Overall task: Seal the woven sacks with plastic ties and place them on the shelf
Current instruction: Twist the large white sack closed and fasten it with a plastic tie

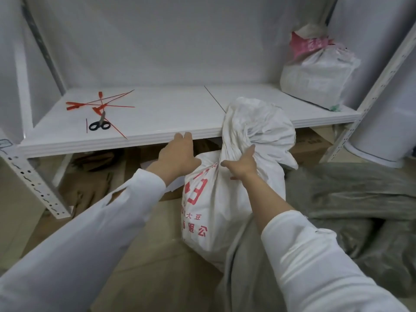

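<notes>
White sleeves reach in from the bottom of the frame. At center the right hand [242, 164] grips the gathered neck of the sack [216, 210], which stands on the floor below the shelf [144, 113]. Beside it, the left hand [177, 154] is spread open, holding nothing. No tie is on the neck; the ties [101, 104] lie upper left. If that 1 grip loosens, the neck could spring open.

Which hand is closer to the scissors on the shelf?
The left hand. It reaches toward the shelf's front edge, just right of and below the scissors. The right hand is farther right, gripping the sack's gathered neck.
</notes>
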`<action>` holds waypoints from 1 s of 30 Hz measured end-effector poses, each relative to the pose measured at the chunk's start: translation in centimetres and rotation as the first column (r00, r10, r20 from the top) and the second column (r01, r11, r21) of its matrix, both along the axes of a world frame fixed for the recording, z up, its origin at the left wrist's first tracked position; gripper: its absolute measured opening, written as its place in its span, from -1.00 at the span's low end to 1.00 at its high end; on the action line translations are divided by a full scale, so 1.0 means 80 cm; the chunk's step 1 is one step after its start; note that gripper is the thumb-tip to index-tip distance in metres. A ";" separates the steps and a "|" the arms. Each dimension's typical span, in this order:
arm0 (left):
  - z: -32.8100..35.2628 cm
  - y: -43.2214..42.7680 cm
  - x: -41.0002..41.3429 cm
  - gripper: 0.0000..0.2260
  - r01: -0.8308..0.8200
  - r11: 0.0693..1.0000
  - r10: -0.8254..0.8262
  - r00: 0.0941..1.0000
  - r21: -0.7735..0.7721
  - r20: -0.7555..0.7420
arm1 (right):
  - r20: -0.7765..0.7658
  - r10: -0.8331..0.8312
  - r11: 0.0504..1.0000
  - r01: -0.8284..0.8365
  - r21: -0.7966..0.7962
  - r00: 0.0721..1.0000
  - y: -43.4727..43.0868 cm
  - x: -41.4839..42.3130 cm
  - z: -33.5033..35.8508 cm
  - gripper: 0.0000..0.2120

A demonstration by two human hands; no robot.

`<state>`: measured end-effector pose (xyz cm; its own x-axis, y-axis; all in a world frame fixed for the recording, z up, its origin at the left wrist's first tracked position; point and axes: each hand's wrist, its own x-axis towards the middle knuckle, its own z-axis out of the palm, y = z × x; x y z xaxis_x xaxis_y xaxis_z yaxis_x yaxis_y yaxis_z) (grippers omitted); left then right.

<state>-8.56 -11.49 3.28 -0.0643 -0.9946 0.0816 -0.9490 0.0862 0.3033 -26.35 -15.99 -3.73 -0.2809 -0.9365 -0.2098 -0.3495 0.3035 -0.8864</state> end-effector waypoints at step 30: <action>-0.023 0.028 0.074 -0.09 -0.129 0.941 0.298 0.755 0.313 -0.584 | 0.378 0.183 0.953 -0.070 -0.295 0.908 0.050 0.126 0.034 -0.86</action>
<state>-2.65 -9.28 1.48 0.1327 -0.9681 -0.2124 -0.5324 -0.2504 0.8086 -16.30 -12.02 -1.02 -0.1030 -0.9946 -0.0139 0.0285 0.0110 -0.9995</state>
